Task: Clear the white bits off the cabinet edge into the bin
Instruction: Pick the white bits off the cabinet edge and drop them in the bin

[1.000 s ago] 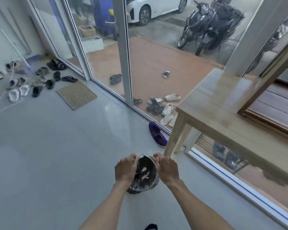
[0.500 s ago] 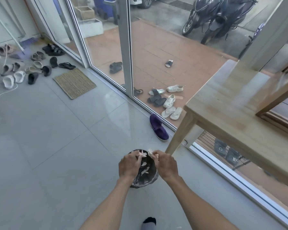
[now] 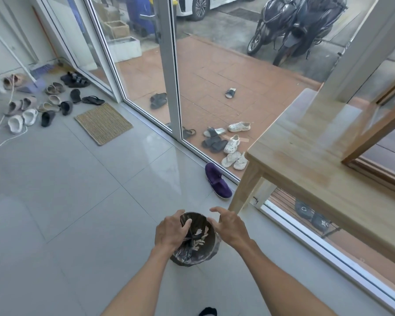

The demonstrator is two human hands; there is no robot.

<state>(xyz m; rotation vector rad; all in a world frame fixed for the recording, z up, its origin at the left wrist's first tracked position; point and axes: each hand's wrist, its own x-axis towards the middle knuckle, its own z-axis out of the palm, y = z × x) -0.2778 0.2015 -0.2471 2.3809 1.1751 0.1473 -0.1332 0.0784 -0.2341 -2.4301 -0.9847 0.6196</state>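
Note:
A small bin [image 3: 201,254] lined with a dark bag stands on the grey floor tiles below me. Several white bits [image 3: 199,238] lie inside it. My left hand [image 3: 171,231] rests over the bin's left rim, fingers curled at the liner's edge. My right hand [image 3: 229,226] hovers just right of the rim with its fingers spread and nothing in it. The wooden cabinet top [image 3: 317,156] stretches away at the right, its near corner leg [image 3: 244,190] just behind the bin.
A purple slipper [image 3: 217,180] lies by the glass door track behind the bin. Many shoes are scattered at the far left beside a woven doormat [image 3: 103,124]. Glass doors run diagonally, with shoes and parked motorbikes outside.
Both hands held white bits pinched together over the bin; now the bits lie in the bin, the right hand has opened and drawn to the right, and the left has dropped onto the rim.

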